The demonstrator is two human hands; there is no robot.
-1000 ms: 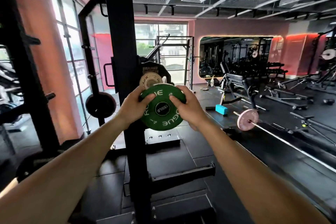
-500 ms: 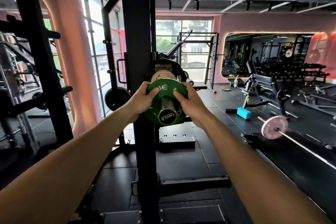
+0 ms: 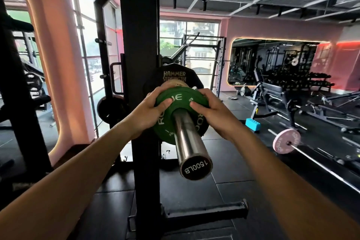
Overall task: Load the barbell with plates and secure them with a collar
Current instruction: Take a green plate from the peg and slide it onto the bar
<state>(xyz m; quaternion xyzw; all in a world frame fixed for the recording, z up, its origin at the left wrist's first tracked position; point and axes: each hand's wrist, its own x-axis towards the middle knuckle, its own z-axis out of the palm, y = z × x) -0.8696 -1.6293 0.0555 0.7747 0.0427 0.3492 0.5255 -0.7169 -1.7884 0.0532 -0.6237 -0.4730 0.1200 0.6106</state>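
A small green plate [image 3: 182,99] sits on the steel barbell sleeve [image 3: 189,138], which points toward me and ends in a black cap marked 1500LB. My left hand [image 3: 148,112] grips the plate's left edge and my right hand [image 3: 216,114] grips its right edge. Behind the green plate on the same sleeve are a tan plate [image 3: 173,84] and a large black plate [image 3: 175,76] with lettering. No collar is visible.
A black rack upright [image 3: 139,45] stands just left of the sleeve, with its foot bar on the floor below. A second barbell with a pink plate [image 3: 286,141] lies on the floor at right. A blue block [image 3: 252,124], benches and dumbbell racks stand farther back.
The green plate has slid farther along the sleeve away from me, so more bare steel shows in front of it. Both hands moved with it.
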